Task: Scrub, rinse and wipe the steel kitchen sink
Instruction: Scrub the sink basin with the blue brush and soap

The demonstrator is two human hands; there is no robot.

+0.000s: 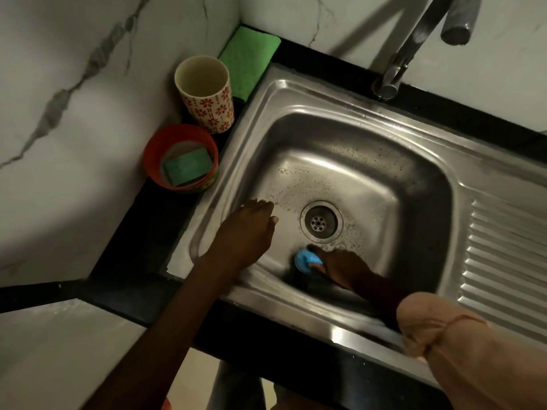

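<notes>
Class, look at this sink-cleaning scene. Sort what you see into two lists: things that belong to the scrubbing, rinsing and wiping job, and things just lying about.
Part of the job:
sink
blue scrubber, gripped by the right hand
left hand, resting in the basin
tap, for rinsing
green cloth, likely for wiping

Just lying about:
flowered cup
red bowl holding a green sponge

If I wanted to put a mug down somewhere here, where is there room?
The ribbed drainboard right of the sink basin is bare. The left counter strip is crowded: green cloth, flowered cup, red bowl. In the basin, the left hand and the right hand with a blue scrubber flank the drain.
</notes>
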